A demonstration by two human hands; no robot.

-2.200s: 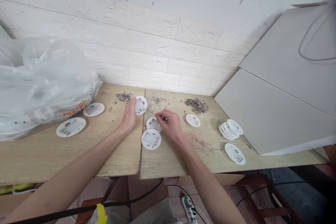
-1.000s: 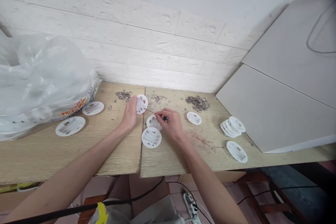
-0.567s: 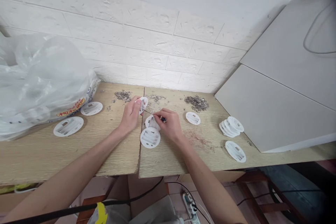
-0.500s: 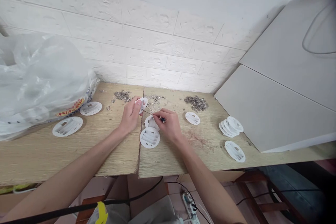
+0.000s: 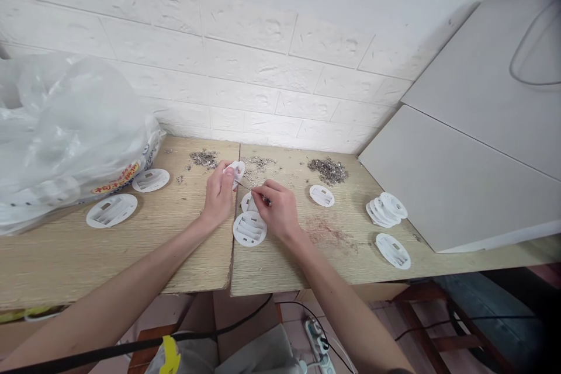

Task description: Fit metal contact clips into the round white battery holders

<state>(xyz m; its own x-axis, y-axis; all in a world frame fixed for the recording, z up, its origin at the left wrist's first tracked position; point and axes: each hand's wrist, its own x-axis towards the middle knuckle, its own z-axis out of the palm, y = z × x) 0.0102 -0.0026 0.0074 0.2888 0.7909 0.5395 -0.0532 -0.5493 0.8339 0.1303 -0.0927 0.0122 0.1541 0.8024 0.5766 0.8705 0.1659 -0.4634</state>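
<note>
My left hand (image 5: 220,190) pinches a round white plastic cover (image 5: 239,170), tilted up off the table. My right hand (image 5: 277,204) is closed round a thin tool with a metal shaft (image 5: 243,186) and a dark handle, much like a small screwdriver. Its tip points at the lower edge of the held cover; whether they touch I cannot tell. Below my hands, a white disc-shaped cover (image 5: 249,229) with slots lies on the table, overlapping another cover (image 5: 248,202) partly hidden by my right hand.
Piles of small metal pieces lie near the wall, at left (image 5: 203,158), middle (image 5: 259,163) and right (image 5: 328,171). More covers rest at left (image 5: 112,211) and right (image 5: 322,196), with a stack (image 5: 385,210) beside white panels (image 5: 473,187). A plastic bag (image 5: 70,128) bulges at left.
My right hand has shifted slightly left and up with the tool. The held cover has tilted a little in my left hand.
</note>
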